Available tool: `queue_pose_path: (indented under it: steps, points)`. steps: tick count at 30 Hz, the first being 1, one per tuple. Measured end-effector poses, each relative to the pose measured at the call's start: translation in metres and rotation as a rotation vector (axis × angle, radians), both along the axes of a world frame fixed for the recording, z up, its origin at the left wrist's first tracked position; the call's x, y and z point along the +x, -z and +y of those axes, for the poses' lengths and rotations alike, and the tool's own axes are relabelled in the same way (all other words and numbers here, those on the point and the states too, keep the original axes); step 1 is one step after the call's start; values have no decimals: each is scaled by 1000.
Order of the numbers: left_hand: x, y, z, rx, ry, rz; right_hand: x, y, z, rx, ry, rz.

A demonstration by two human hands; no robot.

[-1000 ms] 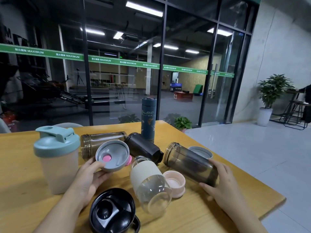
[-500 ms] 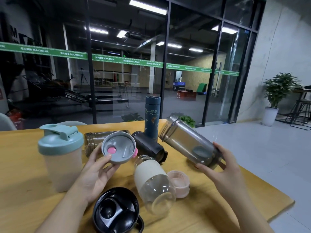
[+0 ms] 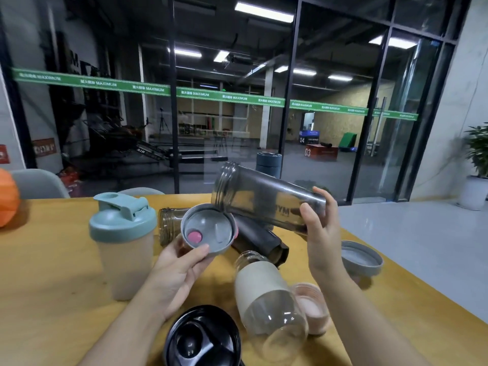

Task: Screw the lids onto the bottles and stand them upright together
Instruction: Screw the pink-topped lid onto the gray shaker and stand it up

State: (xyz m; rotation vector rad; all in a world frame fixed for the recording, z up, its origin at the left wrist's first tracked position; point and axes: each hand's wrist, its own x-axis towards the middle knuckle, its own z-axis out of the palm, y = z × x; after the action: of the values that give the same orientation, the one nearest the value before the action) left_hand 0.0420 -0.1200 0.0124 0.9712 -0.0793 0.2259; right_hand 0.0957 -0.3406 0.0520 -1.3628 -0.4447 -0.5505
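My right hand (image 3: 320,233) grips the base end of a smoky transparent bottle (image 3: 261,200), held in the air and tilted, its open threaded mouth pointing up-left. My left hand (image 3: 177,273) holds a grey lid with a pink plug (image 3: 207,229), underside facing me; its rim sits just below the bottle's mouth. On the wooden table (image 3: 52,299) lie a brown clear bottle (image 3: 170,224), a black bottle (image 3: 260,240) and a clear bottle with a cream sleeve (image 3: 266,294). Loose lids: black (image 3: 202,339), pink (image 3: 311,307), grey (image 3: 360,260).
A capped shaker with a teal lid (image 3: 122,244) stands upright at the left. A dark blue flask (image 3: 268,165) stands behind the held bottle. An orange ball (image 3: 8,199) is at the far left. The table edge runs along the right, with floor beyond.
My right hand lifted the smoky bottle off the table and swung its mouth toward the grey lid. My left hand raised the lid slightly toward it. The grey lid behind it is uncovered.
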Motion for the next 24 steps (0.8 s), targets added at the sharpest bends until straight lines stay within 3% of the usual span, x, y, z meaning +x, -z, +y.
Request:
queue_pose_path:
  steps: [6, 20, 24]
  points:
    - [2, 1, -3, 20, -43, -37, 2, 17, 2, 76, 6, -47]
    - [5, 2, -6, 586, -433, -106, 12, 23, -3, 35, 22, -98]
    - [1, -3, -10, 589, -437, -115, 10, 24, -1, -5, 14, -128]
